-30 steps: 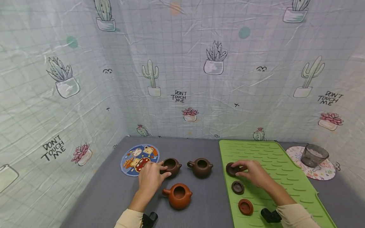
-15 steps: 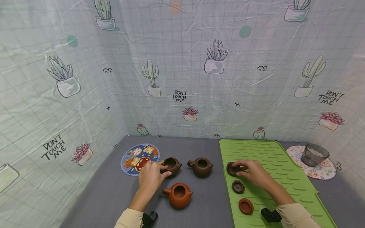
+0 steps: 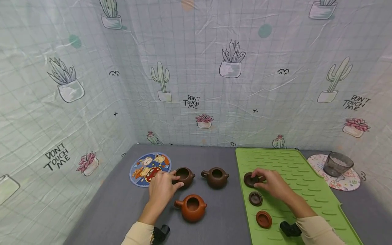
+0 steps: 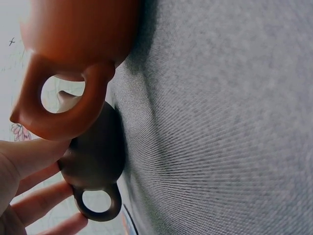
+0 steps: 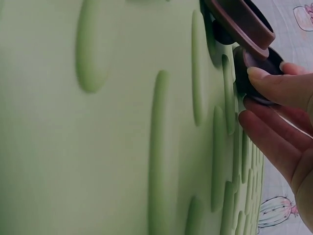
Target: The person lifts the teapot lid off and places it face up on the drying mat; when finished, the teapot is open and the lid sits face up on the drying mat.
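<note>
At the left, my left hand (image 3: pixel 162 186) holds a dark brown clay teapot (image 3: pixel 188 182) by its handle side, thumb on the near side and fingers across the far side. The pot stands upright and lidless. My right hand (image 3: pixel 272 183) pinches the rim of a dark brown teapot lid (image 3: pixel 249 181) on the green mat (image 3: pixel 294 177). In the right wrist view, thumb and fingers meet that lid (image 5: pixel 243 76) behind a nearer lid (image 5: pixel 239 22). A second dark teapot (image 3: pixel 216 182) and an orange-brown teapot (image 3: pixel 193 213), both lidless, stand between the hands.
A brown lid (image 3: pixel 255 198) and a reddish lid (image 3: pixel 263 219) lie on the mat's left side. A blue cartoon round mat (image 3: pixel 139 170) lies behind the left hand. At far right, a smoky glass cup (image 3: pixel 337 166) stands on a floral round mat (image 3: pixel 352 182).
The head view has shifted slightly, so the table things sit a little higher. Both hands keep their places on the teapot and the lid; the lid has moved very slightly right.
</note>
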A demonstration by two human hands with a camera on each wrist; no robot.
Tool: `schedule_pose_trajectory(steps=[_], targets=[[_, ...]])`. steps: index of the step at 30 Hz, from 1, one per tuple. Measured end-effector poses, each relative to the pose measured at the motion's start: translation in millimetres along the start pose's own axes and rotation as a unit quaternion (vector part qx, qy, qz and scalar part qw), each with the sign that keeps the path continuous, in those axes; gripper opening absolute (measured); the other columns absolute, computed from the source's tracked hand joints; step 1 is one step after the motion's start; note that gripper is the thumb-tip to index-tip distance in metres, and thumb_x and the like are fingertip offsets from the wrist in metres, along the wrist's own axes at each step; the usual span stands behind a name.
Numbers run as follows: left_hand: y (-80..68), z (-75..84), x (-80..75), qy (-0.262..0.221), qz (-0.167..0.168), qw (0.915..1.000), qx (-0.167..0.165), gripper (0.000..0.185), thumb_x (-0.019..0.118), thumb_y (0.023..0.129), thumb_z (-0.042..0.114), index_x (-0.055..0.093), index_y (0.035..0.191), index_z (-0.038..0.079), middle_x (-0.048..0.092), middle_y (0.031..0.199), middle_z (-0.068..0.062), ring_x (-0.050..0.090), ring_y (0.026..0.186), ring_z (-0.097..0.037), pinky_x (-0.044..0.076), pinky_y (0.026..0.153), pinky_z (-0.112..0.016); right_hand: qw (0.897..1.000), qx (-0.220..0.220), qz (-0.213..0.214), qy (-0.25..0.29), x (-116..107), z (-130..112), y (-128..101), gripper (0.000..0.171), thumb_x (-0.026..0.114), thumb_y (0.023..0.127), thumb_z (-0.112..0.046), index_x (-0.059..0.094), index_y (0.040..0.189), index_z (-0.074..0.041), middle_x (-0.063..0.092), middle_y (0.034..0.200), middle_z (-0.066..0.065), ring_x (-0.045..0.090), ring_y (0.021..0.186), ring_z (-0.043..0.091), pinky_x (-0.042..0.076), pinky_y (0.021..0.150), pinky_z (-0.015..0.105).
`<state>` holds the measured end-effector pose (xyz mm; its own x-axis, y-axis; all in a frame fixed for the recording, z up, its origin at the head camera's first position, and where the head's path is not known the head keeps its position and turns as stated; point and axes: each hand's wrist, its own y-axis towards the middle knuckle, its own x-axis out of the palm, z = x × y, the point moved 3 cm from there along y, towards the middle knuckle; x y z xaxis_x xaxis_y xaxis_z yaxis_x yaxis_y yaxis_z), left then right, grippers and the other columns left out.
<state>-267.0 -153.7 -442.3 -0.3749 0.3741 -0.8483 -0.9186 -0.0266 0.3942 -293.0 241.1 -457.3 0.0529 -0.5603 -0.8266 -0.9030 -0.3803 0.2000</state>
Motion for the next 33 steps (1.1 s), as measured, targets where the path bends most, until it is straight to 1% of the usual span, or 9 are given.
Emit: schedule_pose_trajectory(steps=[4,10,18,27,33], targets=[[2.2,-0.2,0.3,0.001,-0.001,1.0,0.003,0.03,0.093,0.071,0.037,0.086,0.095,0.021,0.078,0.118,-0.001,0.071,0.095,-0.031,0.052,0.059,-0.037,1.0,0.017,0.003,0.0,1.1,0.5,0.4,0.026,0.083,0.081,-0.005,0.065,0.099,-0.011,0.075,0.103,0.008,0.077,0.09,0.026,0.062,0.073,0.028],[2.7,-0.1,0.1,0.001,0.003,1.0,0.002,0.031,0.094,0.069,0.037,0.086,0.094,0.021,0.079,0.116,-0.001,0.071,0.094,-0.031,0.053,0.061,-0.038,1.0,0.028,0.006,0.003,2.3,0.2,0.1,0.027,0.083,0.081,-0.004,0.064,0.099,-0.01,0.074,0.103,0.009,0.077,0.091,0.028,0.062,0.073,0.028],[4.3,-0.8,-0.6,0.003,0.001,1.0,0.005,0.031,0.094,0.07,0.036,0.085,0.095,0.02,0.079,0.117,-0.002,0.071,0.093,-0.031,0.052,0.061,-0.038,0.999,0.039,0.014,-0.009,4.5,-1.7,0.3,0.028,0.083,0.08,-0.004,0.064,0.1,-0.009,0.073,0.102,0.009,0.078,0.089,0.028,0.062,0.071,0.029],[4.8,-0.7,-0.2,0.004,-0.003,1.0,0.007,0.031,0.093,0.07,0.036,0.085,0.095,0.02,0.078,0.117,-0.001,0.07,0.09,-0.03,0.051,0.059,-0.037,0.999,0.037,0.027,-0.02,4.9,-2.2,-2.0,0.028,0.084,0.081,-0.006,0.063,0.1,-0.01,0.074,0.103,0.01,0.078,0.088,0.028,0.062,0.071,0.031],[4.8,-0.6,-1.4,0.007,-0.005,1.0,0.005,0.03,0.093,0.07,0.036,0.085,0.095,0.02,0.078,0.117,-0.001,0.07,0.091,-0.03,0.052,0.06,-0.038,0.999,0.04,0.032,-0.019,5.4,-1.9,-2.8,0.028,0.084,0.081,-0.006,0.064,0.1,-0.01,0.076,0.104,0.011,0.078,0.088,0.029,0.063,0.072,0.032]])
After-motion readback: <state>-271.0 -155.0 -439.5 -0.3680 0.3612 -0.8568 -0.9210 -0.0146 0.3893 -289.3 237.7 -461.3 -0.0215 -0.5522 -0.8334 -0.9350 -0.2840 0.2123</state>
